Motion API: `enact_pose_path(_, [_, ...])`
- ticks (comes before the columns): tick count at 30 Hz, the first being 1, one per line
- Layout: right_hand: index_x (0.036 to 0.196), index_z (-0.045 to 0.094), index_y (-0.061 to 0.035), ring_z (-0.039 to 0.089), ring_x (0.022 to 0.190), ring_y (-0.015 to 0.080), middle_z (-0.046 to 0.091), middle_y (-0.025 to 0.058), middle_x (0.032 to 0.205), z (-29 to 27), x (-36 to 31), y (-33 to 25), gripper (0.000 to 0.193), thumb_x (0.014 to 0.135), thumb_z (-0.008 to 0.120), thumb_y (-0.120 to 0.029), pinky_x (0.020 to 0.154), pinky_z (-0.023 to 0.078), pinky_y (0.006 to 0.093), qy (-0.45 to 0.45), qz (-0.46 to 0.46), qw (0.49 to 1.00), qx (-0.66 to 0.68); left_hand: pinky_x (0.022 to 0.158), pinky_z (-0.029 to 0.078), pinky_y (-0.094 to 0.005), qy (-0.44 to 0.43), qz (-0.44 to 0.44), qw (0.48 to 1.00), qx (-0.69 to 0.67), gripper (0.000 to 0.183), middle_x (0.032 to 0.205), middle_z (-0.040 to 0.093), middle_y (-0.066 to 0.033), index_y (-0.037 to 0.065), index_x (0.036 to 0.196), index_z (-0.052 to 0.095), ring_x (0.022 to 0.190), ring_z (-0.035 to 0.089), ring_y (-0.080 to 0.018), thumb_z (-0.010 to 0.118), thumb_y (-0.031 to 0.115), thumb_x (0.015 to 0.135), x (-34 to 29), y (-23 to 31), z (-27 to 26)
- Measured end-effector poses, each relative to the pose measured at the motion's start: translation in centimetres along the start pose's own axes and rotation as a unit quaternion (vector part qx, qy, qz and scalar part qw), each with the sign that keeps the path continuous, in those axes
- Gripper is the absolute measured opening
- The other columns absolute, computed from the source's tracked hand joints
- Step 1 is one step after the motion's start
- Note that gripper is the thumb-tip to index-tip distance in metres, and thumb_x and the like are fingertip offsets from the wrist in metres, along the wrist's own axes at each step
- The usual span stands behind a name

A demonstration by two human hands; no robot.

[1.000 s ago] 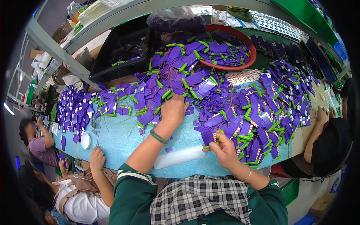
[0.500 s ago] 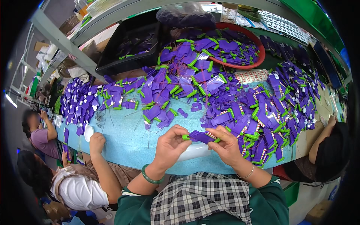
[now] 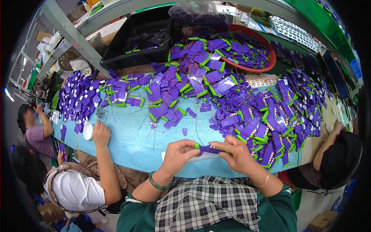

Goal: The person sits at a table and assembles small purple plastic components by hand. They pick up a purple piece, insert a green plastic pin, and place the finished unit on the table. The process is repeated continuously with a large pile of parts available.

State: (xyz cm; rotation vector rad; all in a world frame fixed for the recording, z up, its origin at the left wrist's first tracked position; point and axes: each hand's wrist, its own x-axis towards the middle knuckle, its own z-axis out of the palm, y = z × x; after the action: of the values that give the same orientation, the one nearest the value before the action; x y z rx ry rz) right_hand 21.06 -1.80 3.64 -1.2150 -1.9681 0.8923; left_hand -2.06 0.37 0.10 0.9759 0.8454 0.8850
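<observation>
Between my two hands a flat purple plastic piece (image 3: pixel 211 150) is held level above the near part of the table. It is seen nearly edge-on, with a striped strip along its upper side. My left hand (image 3: pixel 178 157) is closed, its thumb and fingertips pinching the piece's bright green end (image 3: pixel 197 146). At the other end my right hand (image 3: pixel 236 156) grips it between thumb and fingers, which hide that end. Below the hands lies a smooth white object (image 3: pixel 208 156), partly covered. A small loose purple part (image 3: pixel 184 132) rests on the blue tabletop just beyond.
Heaps of purple-and-green pieces (image 3: pixel 266 120) spread across the blue table (image 3: pixel 127 135). A red basin (image 3: pixel 269 63) and black crate (image 3: pixel 135 56) stand at the back. On the left, a co-worker's hand (image 3: pixel 101 134) is beside a white cup (image 3: pixel 88 131). Another person (image 3: pixel 340 162) sits at right.
The purple piece has turned from showing its flat face to nearly edge-on, and its right-hand green end is now hidden. A small purple part now shows on the tabletop. The view has shifted slightly.
</observation>
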Motion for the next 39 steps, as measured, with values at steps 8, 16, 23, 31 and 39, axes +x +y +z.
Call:
enact_pose_path(8, [0.122, 0.062, -0.0064, 0.051, 0.074, 0.0113, 0.058, 0.0031, 0.084, 2.0, 0.6, 0.2, 0.049, 0.075, 0.071, 0.003, 0.067, 0.044, 0.0266, -0.096, 0.096, 0.964, 0.229, 0.074, 0.046, -0.0225, -0.032, -0.013, 0.999, 0.026, 0.016, 0.091, 0.065, -0.0039, -0.001, 0.095, 0.066, 0.084, 0.058, -0.0079, 0.071, 0.003, 0.080, -1.4, -0.5, 1.1])
enact_pose_path(16, [0.110, 0.064, -0.0053, 0.061, 0.073, 0.0178, 0.062, 0.0065, 0.085, 1.2, 3.9, 0.1, 0.030, 0.081, 0.070, -0.012, 0.061, 0.049, 0.0308, -0.178, -0.062, 0.949, 0.252, 0.069, 0.043, -0.0265, -0.119, 0.148, 0.941, 0.280, 0.016, 0.093, 0.057, -0.0054, 0.000, 0.082, 0.061, 0.081, 0.056, -0.0167, 0.074, 0.004, 0.074, -2.8, 3.0, -0.6])
enact_pose_path(23, [0.078, 0.066, -0.0093, 0.062, 0.066, 0.0301, 0.062, 0.0069, 0.075, 2.8, 8.3, -1.6, 0.023, 0.079, 0.068, -0.032, 0.056, 0.048, 0.0409, -0.162, -0.148, 0.969, -0.111, 0.061, 0.046, -0.0300, 0.003, 0.170, 0.921, 0.350, 0.014, 0.076, 0.060, -0.0081, 0.000, 0.078, 0.058, 0.067, 0.059, -0.0192, 0.071, 0.002, 0.076, -3.7, 6.5, -3.1])
enact_pose_path(31, [0.072, 0.064, -0.0041, 0.066, 0.067, 0.0276, 0.064, 0.0128, 0.071, 9.0, 12.0, 0.8, 0.030, 0.073, 0.072, -0.033, 0.055, 0.052, 0.0397, -0.055, -0.062, 0.927, -0.366, 0.071, 0.048, -0.0322, 0.269, 0.331, 0.901, 0.082, 0.010, 0.082, 0.059, -0.0092, 0.002, 0.099, 0.046, 0.074, 0.058, -0.0178, 0.048, 0.011, 0.097, -4.3, 7.8, -5.7])
enact_pose_path(39, [0.081, 0.062, -0.0001, 0.067, 0.068, 0.0224, 0.066, 0.0128, 0.078, 7.5, 11.0, 2.2, 0.010, 0.079, 0.066, -0.009, 0.055, 0.054, 0.0335, -0.094, -0.042, 0.969, -0.226, 0.068, 0.048, -0.0292, 0.230, 0.273, 0.934, 0.022, 0.013, 0.081, 0.058, -0.0075, 0.003, 0.102, 0.046, 0.073, 0.057, -0.0137, 0.045, 0.016, 0.099, -2.8, 4.5, -6.0])
